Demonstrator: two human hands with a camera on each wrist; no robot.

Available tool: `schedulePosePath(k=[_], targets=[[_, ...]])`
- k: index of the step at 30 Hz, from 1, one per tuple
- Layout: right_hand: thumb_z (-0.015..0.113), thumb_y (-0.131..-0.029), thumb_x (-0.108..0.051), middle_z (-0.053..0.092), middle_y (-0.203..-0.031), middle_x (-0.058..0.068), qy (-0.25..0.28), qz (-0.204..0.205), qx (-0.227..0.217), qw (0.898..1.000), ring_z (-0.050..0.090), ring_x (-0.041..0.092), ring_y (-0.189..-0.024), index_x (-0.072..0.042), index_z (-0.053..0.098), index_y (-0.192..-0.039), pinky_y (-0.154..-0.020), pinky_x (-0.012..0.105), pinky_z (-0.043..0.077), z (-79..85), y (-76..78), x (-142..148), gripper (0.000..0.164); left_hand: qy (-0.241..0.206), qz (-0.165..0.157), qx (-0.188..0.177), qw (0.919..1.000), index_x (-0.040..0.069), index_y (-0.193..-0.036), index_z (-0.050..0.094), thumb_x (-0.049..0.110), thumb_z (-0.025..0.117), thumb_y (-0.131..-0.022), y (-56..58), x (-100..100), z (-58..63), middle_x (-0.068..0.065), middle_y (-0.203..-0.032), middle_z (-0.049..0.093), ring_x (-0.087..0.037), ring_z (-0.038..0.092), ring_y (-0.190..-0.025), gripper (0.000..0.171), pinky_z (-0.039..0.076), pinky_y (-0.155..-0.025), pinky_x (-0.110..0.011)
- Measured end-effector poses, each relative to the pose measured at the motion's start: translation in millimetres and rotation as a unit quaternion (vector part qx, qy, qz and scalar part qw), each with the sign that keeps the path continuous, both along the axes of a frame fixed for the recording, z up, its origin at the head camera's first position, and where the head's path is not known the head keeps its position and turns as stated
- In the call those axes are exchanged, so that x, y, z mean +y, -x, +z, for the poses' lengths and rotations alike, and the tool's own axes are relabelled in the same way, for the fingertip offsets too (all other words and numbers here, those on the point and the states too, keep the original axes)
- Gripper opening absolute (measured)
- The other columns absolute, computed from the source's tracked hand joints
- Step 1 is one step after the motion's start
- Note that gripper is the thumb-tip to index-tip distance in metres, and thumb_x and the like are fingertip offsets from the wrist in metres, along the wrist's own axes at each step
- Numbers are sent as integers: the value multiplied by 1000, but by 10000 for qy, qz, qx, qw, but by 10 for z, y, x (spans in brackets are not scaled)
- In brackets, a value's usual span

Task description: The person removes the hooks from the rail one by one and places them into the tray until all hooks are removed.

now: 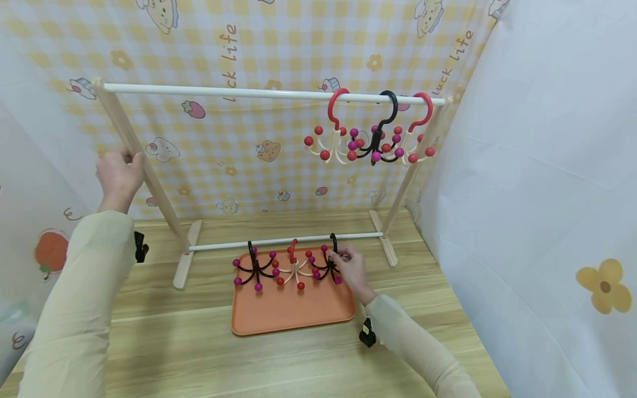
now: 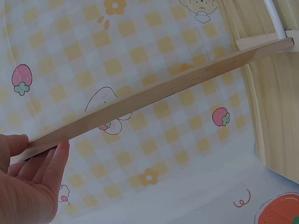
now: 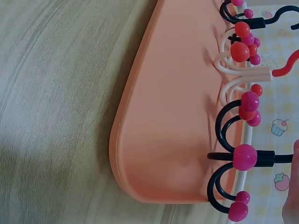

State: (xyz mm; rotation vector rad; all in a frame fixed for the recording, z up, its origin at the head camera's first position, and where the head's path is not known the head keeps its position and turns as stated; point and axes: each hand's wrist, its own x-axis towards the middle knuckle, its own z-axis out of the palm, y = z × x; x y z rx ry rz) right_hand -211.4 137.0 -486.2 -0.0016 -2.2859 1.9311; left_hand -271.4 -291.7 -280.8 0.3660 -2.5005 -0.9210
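My left hand (image 1: 121,177) grips the left wooden post (image 1: 161,196) of a hanging rack, thumb on one side and fingers on the other in the left wrist view. At the orange tray's (image 1: 293,309) back right, my right hand (image 1: 352,272) pinches the stem of a black rotating hook hanger (image 3: 265,158) with magenta balls. Only a bit of that hand shows in the right wrist view. Beside it on the tray stands a cream hanger (image 1: 295,266) with a red hook and red balls. Farther left is another black hanger (image 1: 256,268) with magenta balls.
Two red-hooked cream hangers and a black hanger (image 1: 376,141) hang toward the right of the rack's white top rail (image 1: 214,90). A lower white rail (image 1: 224,245) runs behind the tray. Checked cloth backs the wooden table (image 1: 199,354); white walls flank it.
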Motion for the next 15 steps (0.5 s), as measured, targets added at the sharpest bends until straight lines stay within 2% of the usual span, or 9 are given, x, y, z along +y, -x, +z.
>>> schedulePosePath(k=[2, 5, 8, 10, 15], targets=[[63, -81, -5, 62, -83, 24, -98, 24, -62, 9999, 61, 24, -72, 9, 60, -92, -63, 36, 50, 105, -58, -32, 18, -26, -9, -29, 10000, -12, -104, 54, 24, 33, -92, 0, -1, 2, -30, -107, 53, -41, 47, -96, 43, 34, -83, -46], [65, -80, -11, 63, -79, 16, -540, 18, 68, 9985, 59, 19, -65, 6, 62, -93, -55, 26, 48, 113, -60, -44, 21, -78, -27, -76, 9999, -11, -106, 53, 25, 32, -92, 2, -3, 5, -31, -108, 52, -41, 46, -98, 44, 33, -85, -47], [67, -79, -20, 62, -75, 9, -766, -130, 414, 9961, 52, 17, -58, 0, 65, -93, -47, 23, 42, 62, 2, -26, 24, -99, -41, -113, 9999, -11, -109, 53, 26, 32, -92, 2, -1, 10, -31, -109, 51, -41, 46, -99, 45, 34, -85, -47], [67, -78, -26, 62, -78, 5, -784, -327, 616, 9945, 50, 16, -56, -4, 66, -93, -44, 23, 39, 78, 56, -9, 26, -96, -39, -131, 9999, -11, -109, 53, 26, 32, -92, 2, 0, 10, -31, -109, 51, -40, 46, -99, 46, 35, -84, -46], [64, -81, -28, 62, -84, 5, -443, -606, 1048, 9917, 53, 24, -54, -5, 65, -91, -40, 22, 38, 292, 197, 54, 25, -89, 4, -177, 9998, -10, -110, 53, 27, 32, -92, -7, 7, 9, -29, -109, 52, -39, 47, -97, 46, 36, -81, -43]])
